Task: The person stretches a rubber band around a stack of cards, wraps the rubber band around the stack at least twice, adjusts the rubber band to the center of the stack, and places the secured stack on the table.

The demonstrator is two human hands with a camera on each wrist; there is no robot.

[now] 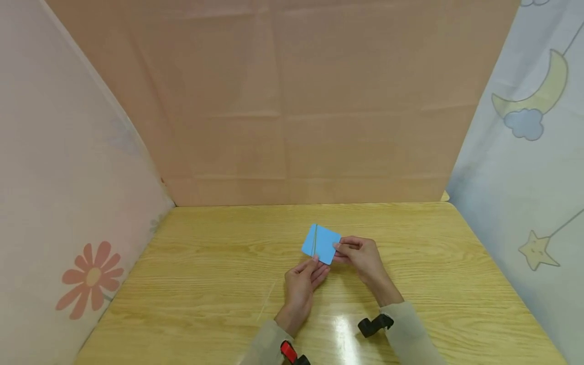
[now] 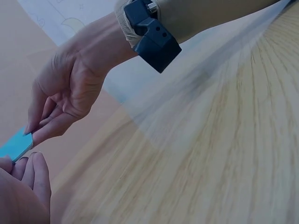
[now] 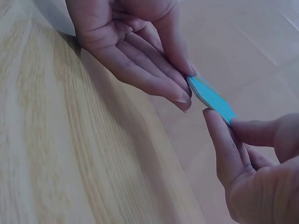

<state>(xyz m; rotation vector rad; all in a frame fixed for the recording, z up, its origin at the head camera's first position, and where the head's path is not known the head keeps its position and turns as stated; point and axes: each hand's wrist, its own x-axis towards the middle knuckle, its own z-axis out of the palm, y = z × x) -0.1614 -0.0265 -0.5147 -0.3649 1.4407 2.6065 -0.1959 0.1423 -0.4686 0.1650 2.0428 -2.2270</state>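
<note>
A thin stack of square blue cards [image 1: 326, 244] is held above the table, with a thin yellowish rubber band [image 1: 315, 241] round it, off to the left side. My left hand [image 1: 302, 286] pinches the stack's near edge, thumb on top and fingers beneath. At the right corner my right hand [image 1: 365, 257] pinches it between thumb and fingers. In the right wrist view the layered edge of the cards [image 3: 212, 100] shows between the two hands. Only part of the stack [image 2: 17, 143] appears in the left wrist view, at the left edge.
The wood-grain table [image 1: 205, 268] lies under both hands. A plain tan cloth [image 1: 283, 101] hangs at its back. Patterned cloths stand on the left [image 1: 55, 177] and right [image 1: 515, 192]. Black wrist devices [image 1: 375, 324] sit on both sleeves.
</note>
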